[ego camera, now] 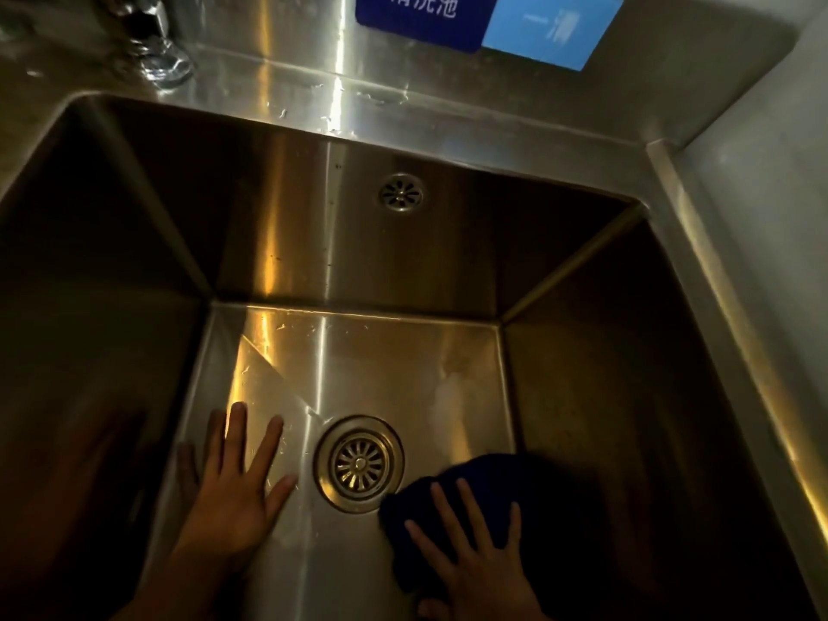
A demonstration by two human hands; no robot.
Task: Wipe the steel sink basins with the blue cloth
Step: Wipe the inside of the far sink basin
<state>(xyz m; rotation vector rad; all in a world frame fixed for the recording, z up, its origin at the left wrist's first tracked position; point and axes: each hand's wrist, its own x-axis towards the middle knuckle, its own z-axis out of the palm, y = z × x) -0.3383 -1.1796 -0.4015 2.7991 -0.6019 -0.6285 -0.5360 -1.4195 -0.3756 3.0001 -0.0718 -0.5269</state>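
I look down into a deep steel sink basin with a round drain strainer in its floor. A dark blue cloth lies bunched on the basin floor just right of the drain, in the near right corner. My right hand presses flat on the cloth with fingers spread. My left hand rests flat and open on the bare basin floor left of the drain, holding nothing. The floor shows wet streaks around the left hand.
An overflow grate sits on the back wall. A tap base stands on the rear ledge at upper left. Blue signs are fixed on the backsplash. A steel rim and a pale wall border the right side.
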